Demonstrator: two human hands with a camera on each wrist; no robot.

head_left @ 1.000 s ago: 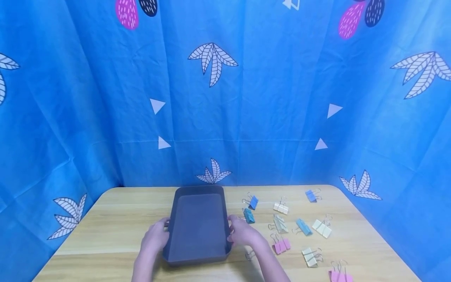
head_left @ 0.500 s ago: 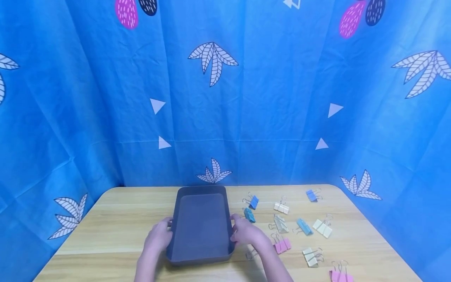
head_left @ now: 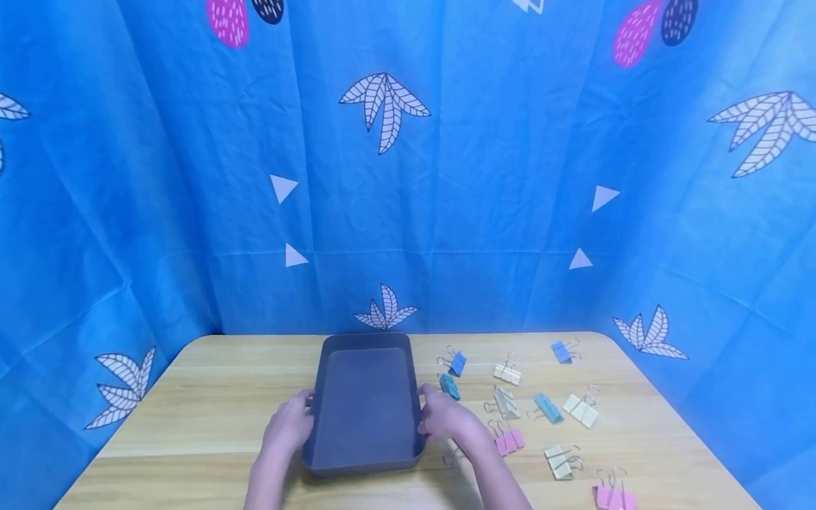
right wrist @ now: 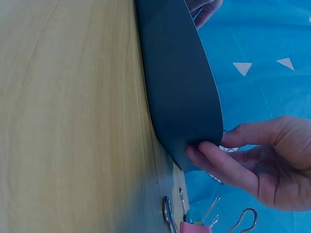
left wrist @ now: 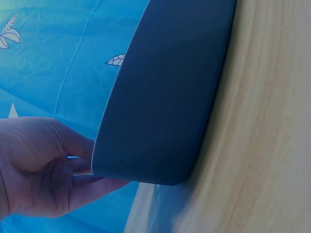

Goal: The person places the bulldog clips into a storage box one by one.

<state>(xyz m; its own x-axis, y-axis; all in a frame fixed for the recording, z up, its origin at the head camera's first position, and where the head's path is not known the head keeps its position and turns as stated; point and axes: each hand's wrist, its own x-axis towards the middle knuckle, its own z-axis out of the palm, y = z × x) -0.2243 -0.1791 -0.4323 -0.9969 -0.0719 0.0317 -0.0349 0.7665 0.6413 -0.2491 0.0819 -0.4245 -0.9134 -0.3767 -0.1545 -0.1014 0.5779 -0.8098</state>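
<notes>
A dark grey rectangular tray [head_left: 366,407] lies on the wooden table with nothing in it. My left hand [head_left: 288,423] grips its left side; in the left wrist view the thumb is at the rim and the fingers reach along the outer wall. On the opposite side my right hand [head_left: 444,416] pinches the wall, and the right wrist view shows two fingertips [right wrist: 204,145] pressed against the outside with the thumb at the rim. Right beside that hand lie a teal binder clip [head_left: 449,387] and a pink binder clip [head_left: 509,440].
Several more binder clips are spread over the right part of the wooden table [head_left: 185,411], among them a blue one [head_left: 457,363], a white one [head_left: 507,374] and a pink one [head_left: 614,497]. A patterned blue curtain [head_left: 484,177] hangs behind the table.
Over the first half second the tray slid slightly to the right with both hands on it. Since then tray and hands have stayed nearly still, and the binder clips lie where they were.
</notes>
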